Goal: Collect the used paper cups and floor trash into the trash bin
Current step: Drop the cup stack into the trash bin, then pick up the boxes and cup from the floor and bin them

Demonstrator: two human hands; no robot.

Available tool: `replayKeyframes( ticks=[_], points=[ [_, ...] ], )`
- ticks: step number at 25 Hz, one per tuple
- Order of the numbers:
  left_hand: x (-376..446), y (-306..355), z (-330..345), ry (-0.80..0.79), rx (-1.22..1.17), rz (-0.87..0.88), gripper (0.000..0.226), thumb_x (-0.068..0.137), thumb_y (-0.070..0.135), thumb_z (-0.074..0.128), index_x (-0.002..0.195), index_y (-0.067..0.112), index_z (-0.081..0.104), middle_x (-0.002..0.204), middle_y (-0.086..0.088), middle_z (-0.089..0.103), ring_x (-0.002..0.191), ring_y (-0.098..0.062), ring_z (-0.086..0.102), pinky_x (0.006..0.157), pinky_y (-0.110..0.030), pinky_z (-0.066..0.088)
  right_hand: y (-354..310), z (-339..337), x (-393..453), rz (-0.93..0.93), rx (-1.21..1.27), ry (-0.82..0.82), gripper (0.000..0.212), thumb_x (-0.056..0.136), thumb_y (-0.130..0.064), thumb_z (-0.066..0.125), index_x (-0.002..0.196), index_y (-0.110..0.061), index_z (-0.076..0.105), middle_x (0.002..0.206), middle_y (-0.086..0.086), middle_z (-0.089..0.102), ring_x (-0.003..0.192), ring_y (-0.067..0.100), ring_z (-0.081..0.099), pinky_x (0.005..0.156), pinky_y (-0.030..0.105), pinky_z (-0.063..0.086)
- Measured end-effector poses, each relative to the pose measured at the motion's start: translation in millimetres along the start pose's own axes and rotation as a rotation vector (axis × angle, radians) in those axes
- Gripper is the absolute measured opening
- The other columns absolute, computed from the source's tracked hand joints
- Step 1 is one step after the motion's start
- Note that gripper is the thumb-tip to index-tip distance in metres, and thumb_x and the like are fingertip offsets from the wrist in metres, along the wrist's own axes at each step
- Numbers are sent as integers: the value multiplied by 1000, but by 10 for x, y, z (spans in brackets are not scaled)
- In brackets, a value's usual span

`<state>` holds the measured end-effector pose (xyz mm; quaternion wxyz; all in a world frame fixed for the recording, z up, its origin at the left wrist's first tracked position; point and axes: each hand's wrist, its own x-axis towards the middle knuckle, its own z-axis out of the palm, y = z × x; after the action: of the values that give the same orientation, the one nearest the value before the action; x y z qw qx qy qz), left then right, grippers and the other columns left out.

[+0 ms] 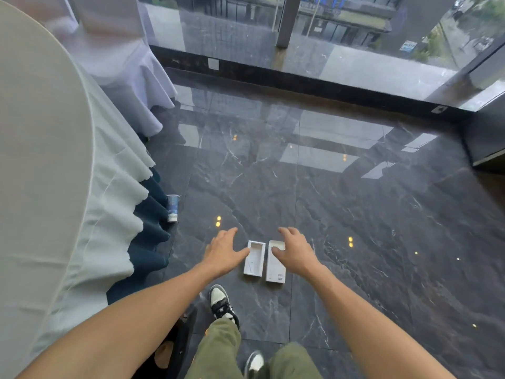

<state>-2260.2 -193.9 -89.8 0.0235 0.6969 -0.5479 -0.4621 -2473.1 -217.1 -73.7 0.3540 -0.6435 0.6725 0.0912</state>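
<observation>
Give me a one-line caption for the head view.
Both hands, left and right, reach for two white box halves on dark floor.

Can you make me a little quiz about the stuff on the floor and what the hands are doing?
1. True or false: the left hand is already holding the paper cup.
2. How many white box pieces lie on the dark floor between the hands?
3. Where is the paper cup? A) on the table B) on the floor by the blue table skirt C) in the right hand

Key:
1. False. Both hands are open and reaching toward the box pieces.
2. Two: an open tray and a lid, side by side.
3. B
</observation>
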Motion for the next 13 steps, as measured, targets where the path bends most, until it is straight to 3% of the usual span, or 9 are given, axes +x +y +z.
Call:
replayKeyframes(
  ticks=[5, 10, 13],
  points=[
    [427, -40, -69, -36, -116, -64, 82, 95, 47, 68, 164, 19, 34, 164, -9, 41, 150, -27, 42, 119, -39, 36, 57, -68, 467, 1, 5, 31, 68, 95, -38, 60, 157, -19, 36, 160, 10, 35, 146, 31, 35, 114, 46, 34],
    [1191, -190, 244, 5, -162, -100, 88, 92, 47, 73, 165, 17, 33, 169, -8, 36, 157, -24, 32, 126, -39, 29, 504, 169, 1244, 28, -41, 61, 81, 93, -52, 61, 161, -30, 23, 172, 12, 9, 158, 35, 9, 125, 56, 19],
    [1767, -393, 677, 38, -118, -168, 94, 91, 54, 72, 167, 22, 26, 175, -9, 22, 163, -28, 18, 129, -45, 21, 902, 554, 1810, 56, -50, 33, 90, 93, -56, 62, 164, -33, 12, 173, 12, -2, 159, 36, 0, 126, 58, 13]
  ],
)
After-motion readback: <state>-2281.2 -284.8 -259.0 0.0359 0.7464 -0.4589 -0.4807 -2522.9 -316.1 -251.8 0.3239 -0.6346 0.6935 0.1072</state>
